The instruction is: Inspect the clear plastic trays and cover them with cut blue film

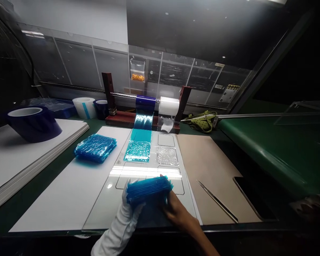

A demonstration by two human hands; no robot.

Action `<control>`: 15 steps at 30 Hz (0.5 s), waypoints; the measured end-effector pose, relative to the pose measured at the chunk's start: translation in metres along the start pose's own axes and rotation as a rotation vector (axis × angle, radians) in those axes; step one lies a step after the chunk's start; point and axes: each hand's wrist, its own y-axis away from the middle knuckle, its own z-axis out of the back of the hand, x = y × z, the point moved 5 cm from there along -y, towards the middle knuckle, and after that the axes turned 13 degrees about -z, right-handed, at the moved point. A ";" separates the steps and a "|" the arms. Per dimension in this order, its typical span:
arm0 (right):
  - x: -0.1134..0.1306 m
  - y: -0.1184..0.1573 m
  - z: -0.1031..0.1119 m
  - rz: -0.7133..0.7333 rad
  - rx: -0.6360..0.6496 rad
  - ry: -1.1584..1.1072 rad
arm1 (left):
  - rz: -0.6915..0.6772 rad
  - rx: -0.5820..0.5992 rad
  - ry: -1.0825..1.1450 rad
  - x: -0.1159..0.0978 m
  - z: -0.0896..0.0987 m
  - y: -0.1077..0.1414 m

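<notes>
Between my two hands, above the front of a glass plate [101,209], is a thick stack of blue film sheets [149,190]. My left hand [128,209], in a white glove, grips the stack's left side. My bare right hand [174,208] is closed on its right side, some fingers hidden behind it. Another pile of blue film sheets [95,147] lies on white paper to the left. Blue film [142,135] runs down from a blue roll [145,102] onto the plate, its lower part crinkled. A crinkled clear film piece [167,155] lies in a drawn frame beside it.
A dark red wooden stand [120,120] holds the blue roll and a white roll [169,105] at the back. Tweezers [217,201] and a phone [252,197] lie on brown board at right. A large blue tape roll [33,122] sits on stacked white sheets at left.
</notes>
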 end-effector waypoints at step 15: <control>-0.004 0.001 -0.007 0.080 -0.023 0.081 | 0.008 -0.060 -0.064 0.001 0.011 0.004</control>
